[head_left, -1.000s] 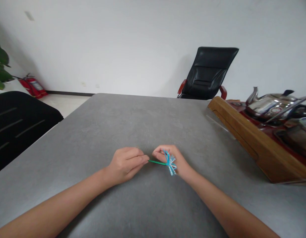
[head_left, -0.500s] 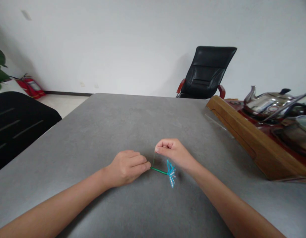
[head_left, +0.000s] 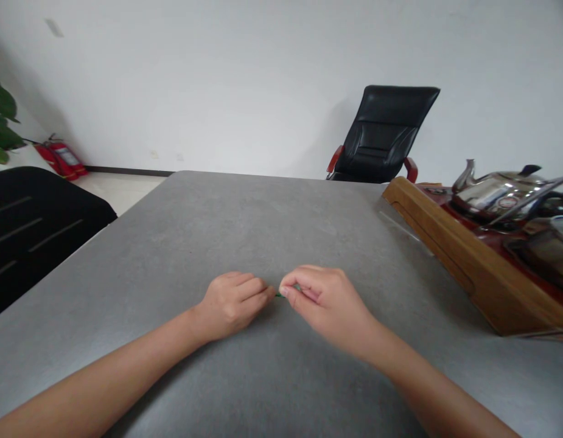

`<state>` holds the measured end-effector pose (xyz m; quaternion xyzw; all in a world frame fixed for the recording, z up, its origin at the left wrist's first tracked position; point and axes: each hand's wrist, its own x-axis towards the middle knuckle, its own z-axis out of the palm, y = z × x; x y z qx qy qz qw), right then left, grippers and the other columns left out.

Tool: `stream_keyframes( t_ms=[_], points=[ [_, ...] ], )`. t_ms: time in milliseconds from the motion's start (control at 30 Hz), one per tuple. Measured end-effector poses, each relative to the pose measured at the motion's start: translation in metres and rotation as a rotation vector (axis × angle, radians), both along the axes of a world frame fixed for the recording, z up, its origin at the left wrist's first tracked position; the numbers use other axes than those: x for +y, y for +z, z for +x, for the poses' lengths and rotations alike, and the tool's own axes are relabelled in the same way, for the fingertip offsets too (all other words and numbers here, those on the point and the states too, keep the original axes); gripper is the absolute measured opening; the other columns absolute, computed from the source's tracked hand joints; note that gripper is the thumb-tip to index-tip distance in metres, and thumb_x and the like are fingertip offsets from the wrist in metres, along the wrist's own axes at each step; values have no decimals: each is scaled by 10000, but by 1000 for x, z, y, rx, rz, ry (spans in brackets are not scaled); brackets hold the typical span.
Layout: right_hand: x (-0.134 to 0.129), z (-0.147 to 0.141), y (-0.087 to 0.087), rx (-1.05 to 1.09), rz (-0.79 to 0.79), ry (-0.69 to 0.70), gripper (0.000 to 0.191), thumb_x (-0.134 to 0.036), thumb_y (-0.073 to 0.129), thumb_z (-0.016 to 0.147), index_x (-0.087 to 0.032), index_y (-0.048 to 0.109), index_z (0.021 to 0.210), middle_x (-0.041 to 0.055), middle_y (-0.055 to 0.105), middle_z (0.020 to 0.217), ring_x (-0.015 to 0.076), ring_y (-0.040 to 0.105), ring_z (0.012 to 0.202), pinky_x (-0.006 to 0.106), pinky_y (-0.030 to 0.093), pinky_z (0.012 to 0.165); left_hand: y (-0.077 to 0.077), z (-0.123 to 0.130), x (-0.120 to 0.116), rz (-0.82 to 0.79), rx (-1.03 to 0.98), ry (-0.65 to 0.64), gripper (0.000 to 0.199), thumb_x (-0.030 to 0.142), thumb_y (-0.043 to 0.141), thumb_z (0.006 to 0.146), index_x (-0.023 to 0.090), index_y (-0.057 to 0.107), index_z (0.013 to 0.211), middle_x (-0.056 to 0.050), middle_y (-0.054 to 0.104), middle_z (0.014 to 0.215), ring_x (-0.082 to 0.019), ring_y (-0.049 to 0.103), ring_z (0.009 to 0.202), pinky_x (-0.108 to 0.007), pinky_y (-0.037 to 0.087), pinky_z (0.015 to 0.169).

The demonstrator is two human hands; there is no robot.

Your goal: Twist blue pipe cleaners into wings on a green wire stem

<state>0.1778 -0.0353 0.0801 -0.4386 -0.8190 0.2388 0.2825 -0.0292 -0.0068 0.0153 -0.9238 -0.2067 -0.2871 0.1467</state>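
My left hand (head_left: 235,303) is closed, its thumb and fingertips pinching the end of a thin green stem (head_left: 278,295) above the grey table (head_left: 244,213). Just right of it, my right hand (head_left: 324,301) is closed in a pinch at the same stem, its fingertips almost meeting those of the left. Only a short green piece shows between the two hands. The blue beaded flower head is hidden behind my right hand, and the loose thread cannot be made out.
On the right, a wooden tea tray (head_left: 445,261) holds a metal kettle (head_left: 500,193) and a glass pot (head_left: 548,249). A black office chair (head_left: 381,134) stands beyond the table. Another black chair (head_left: 44,225), a plant (head_left: 2,121) and red fire extinguishers (head_left: 64,159) are at the left.
My right hand has come down from above the stem, where it held a thread up, to the stem beside my left fingertips. It now covers the blue flower head.
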Motion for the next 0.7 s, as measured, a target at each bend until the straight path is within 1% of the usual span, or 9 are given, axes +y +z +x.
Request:
stream_keyframes(
  t_ms=[167,300,400,500,600,700],
  points=[
    [-16,-7,0,-211,140,17,195,-178,471,879,-177,623,757,-2,622,690,113,558,617,236,355,588,-2,-3,2,-38,-43,57,155,145,477,891,164,602,981,-7,622,717,-125,544,608,-247,397,533],
    [-25,-12,-7,-389,218,32,183,-163,482,853,-178,588,705,5,615,669,129,545,576,276,296,529,-4,-5,3,-74,-91,73,172,124,485,882,158,597,1008,-26,656,799,-133,572,666,-249,425,570],
    [-28,-17,-15,-464,217,29,154,-140,493,825,-185,573,702,6,613,661,140,545,549,296,242,495,-4,-5,4,-83,-138,106,167,121,487,881,162,607,990,-26,661,799,-123,574,659,-230,434,564],
    [-25,-20,-26,-530,220,5,151,-106,487,812,-186,567,713,12,621,665,150,558,541,301,215,482,-4,-3,4,-98,-177,156,163,136,481,888,162,631,944,-25,658,778,-115,584,652,-216,457,573],
    [-18,-21,-36,-581,215,-20,159,-91,477,820,-179,574,731,23,637,685,151,582,560,291,219,480,-4,-2,3,-147,-202,178,174,155,480,894,160,648,940,-36,662,791,-116,600,670,-212,478,591],
    [-10,-19,-42,-599,176,-66,156,-119,477,843,-182,591,755,22,659,712,145,597,572,274,238,485,-5,-2,2,-210,-242,173,172,153,487,896,160,650,949,-43,665,808,-118,602,687,-210,480,599]
  ],
)
